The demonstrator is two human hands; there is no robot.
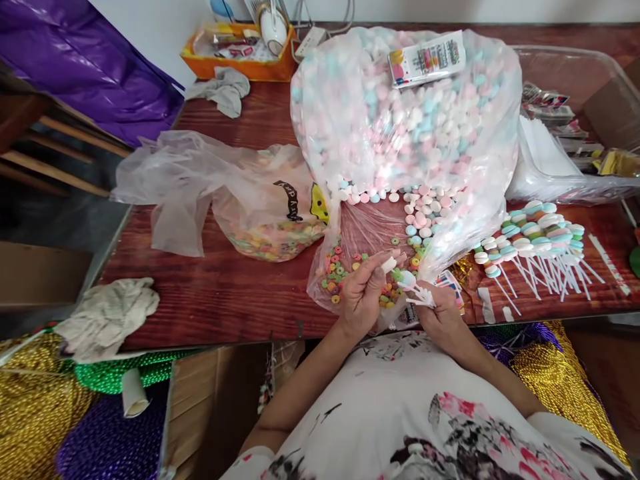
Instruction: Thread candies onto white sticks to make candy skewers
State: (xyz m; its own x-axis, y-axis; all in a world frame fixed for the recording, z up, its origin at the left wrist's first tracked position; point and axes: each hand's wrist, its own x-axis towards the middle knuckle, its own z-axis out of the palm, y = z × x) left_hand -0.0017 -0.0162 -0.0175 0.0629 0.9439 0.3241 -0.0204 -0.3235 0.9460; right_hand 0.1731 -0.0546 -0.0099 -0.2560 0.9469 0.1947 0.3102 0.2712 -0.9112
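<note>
My left hand [364, 288] is closed in a pinch on a small white candy piece [389, 264] at the table's near edge. Right beside it, my right hand [441, 313] grips a white plastic stick [419, 297] that carries a pale green candy at its tip. Both hands hover over the open mouth of a big clear bag [405, 120] full of pink, white and blue candies. Small coloured ring candies [336, 270] lie spilled on the plastic just left of my left hand.
A pile of finished candy sticks [535, 240] lies to the right. A second clear bag of ring candies [270, 213] sits at left. A rag [107, 313] lies on the near left corner, an orange tray [240, 50] at the back, a clear bin [575, 127] at right.
</note>
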